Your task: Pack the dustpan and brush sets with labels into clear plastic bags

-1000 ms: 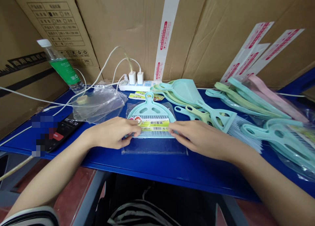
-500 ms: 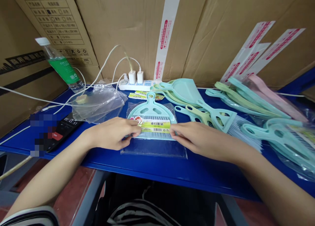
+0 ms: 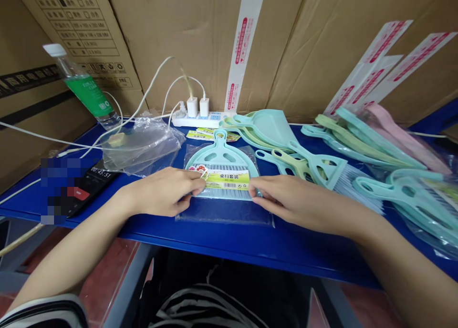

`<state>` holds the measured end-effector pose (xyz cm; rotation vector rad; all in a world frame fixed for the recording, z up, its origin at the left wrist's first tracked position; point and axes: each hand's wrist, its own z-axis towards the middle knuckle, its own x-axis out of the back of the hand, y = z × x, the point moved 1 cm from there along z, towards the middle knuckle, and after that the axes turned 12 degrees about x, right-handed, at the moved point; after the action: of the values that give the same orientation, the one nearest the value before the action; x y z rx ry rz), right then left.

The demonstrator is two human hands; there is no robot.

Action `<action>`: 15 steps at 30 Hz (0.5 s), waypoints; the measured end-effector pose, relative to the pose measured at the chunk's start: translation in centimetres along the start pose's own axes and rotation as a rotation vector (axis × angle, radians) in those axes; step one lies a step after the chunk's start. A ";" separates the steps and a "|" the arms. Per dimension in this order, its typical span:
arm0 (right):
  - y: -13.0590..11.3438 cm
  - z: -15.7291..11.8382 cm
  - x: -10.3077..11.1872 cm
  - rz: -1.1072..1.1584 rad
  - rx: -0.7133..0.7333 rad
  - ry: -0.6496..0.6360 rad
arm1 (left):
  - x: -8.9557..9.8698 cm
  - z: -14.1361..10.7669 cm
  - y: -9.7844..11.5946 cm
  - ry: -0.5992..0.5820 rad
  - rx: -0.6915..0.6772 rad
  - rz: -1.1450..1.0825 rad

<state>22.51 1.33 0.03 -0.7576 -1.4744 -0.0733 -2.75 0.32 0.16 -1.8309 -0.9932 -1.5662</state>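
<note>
A light-blue dustpan with its brush point(image 3: 219, 155) lies on a clear plastic bag point(image 3: 224, 213) in front of me. Across the brush bristles sits a yellow-green label card point(image 3: 229, 178). My left hand point(image 3: 166, 192) pinches the card's left end, with the fingertips pressed together. At the card's right end, my right hand point(image 3: 282, 197) has its thumb and fingers closed on the edge. Both hands rest low over the dustpan, one on each side.
Loose dustpans point(image 3: 270, 128) and brushes point(image 3: 325, 168) lie to the right, beside bagged sets point(image 3: 422, 204). Crumpled plastic bags point(image 3: 143, 147), a phone point(image 3: 89, 189) and a bottle point(image 3: 88, 94) are at the left. Behind stand a power strip point(image 3: 200, 120) and cardboard point(image 3: 179, 27).
The view has shifted slightly. Both hands stay at the ends of the label card, which looks a little flatter and higher against the brush.
</note>
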 end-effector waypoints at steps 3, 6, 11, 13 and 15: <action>0.0 0.0 0.0 -0.002 0.008 0.006 | -0.1 0.0 0.0 0.005 -0.001 -0.005; 0.0 0.0 0.0 -0.005 0.007 0.009 | -0.1 0.0 0.0 0.001 -0.005 -0.003; 0.0 0.1 0.0 0.003 0.007 -0.002 | 0.0 0.0 0.0 0.001 0.010 0.004; 0.0 0.0 0.0 0.006 0.008 -0.002 | 0.1 0.0 0.1 -0.004 0.016 0.003; 0.0 0.0 0.0 0.004 0.005 -0.002 | 0.1 0.0 0.1 0.000 0.017 0.007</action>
<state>22.49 1.34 0.00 -0.7571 -1.4740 -0.0656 -2.66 0.26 0.25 -1.8207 -0.9965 -1.5493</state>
